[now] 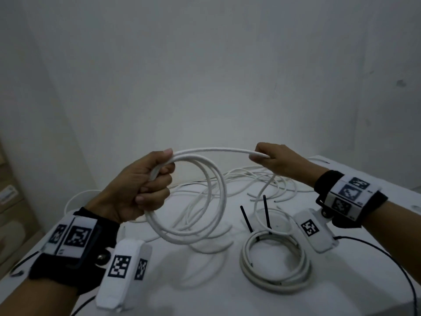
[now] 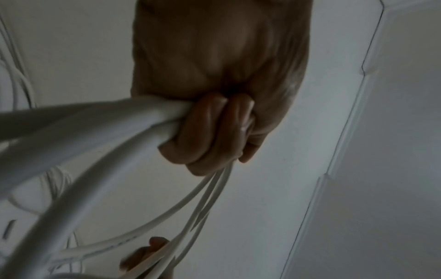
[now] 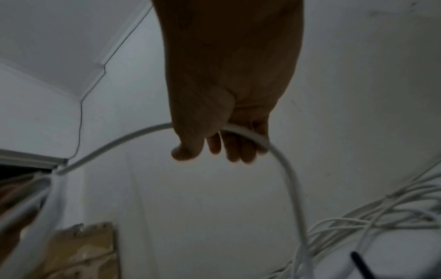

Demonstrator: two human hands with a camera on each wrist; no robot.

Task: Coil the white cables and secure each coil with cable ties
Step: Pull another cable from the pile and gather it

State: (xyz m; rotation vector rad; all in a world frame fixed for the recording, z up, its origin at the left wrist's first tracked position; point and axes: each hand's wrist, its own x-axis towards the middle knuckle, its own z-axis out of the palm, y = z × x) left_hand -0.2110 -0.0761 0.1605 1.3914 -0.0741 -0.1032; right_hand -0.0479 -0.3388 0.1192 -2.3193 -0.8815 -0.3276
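Head view, middle left of the frame: the left hand [image 1: 145,185] is fisted round the top of a coil [image 1: 189,201] of several loops, the thumb laid over the strands. In the left wrist view the fingers [image 2: 210,132] are seen curled tight over the gathered strands. At middle right, the right hand [image 1: 275,159] is closed loosely round a single run of cable [image 1: 216,150], which spans from the fist across to it and then drops to the loose cables [image 1: 262,181] heaped on the table [image 1: 205,293] behind. Lower right of centre, a finished coil [image 1: 274,263] lies flat, bound by two black ties [image 1: 247,218] whose tails stand up.

The step in hand is judged to be the laying of another loop. It would be done well if the run were fed to the fist in a loop matched to those already hanging, with a slight twist given so that no kink is set. The thumb should be lifted only briefly to admit the new strand. The trailing length should be drawn clear of the heap, since a snag there seems likely. No loose ties can be made out.
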